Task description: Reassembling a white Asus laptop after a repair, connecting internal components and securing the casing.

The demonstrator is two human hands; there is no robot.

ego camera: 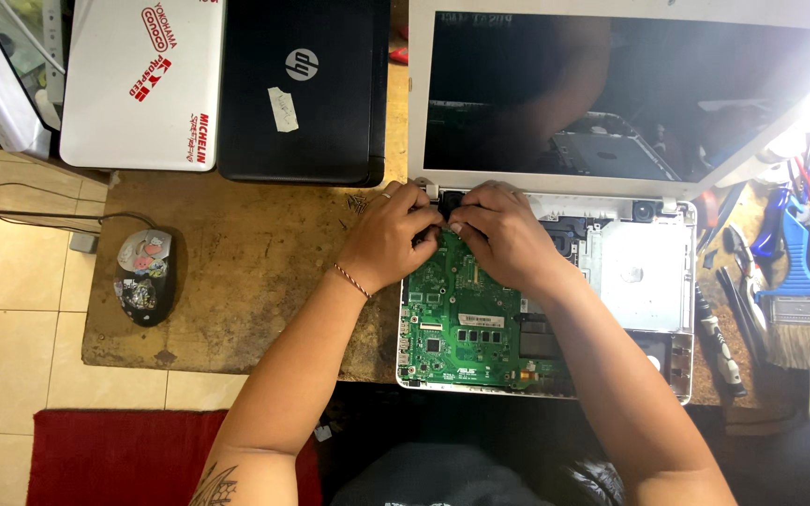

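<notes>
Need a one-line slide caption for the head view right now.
Left hand and right hand work together at the top edge of the green motherboard in an opened white laptop.

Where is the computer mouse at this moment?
In the head view, the mouse lies on the left part of the wooden table, left of the person's left hand and below the closed white laptop.

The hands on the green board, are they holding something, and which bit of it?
It cannot be told for sure. Both the left hand and right hand press fingertips together at the top edge of the green circuit board; anything pinched there is hidden.
</notes>
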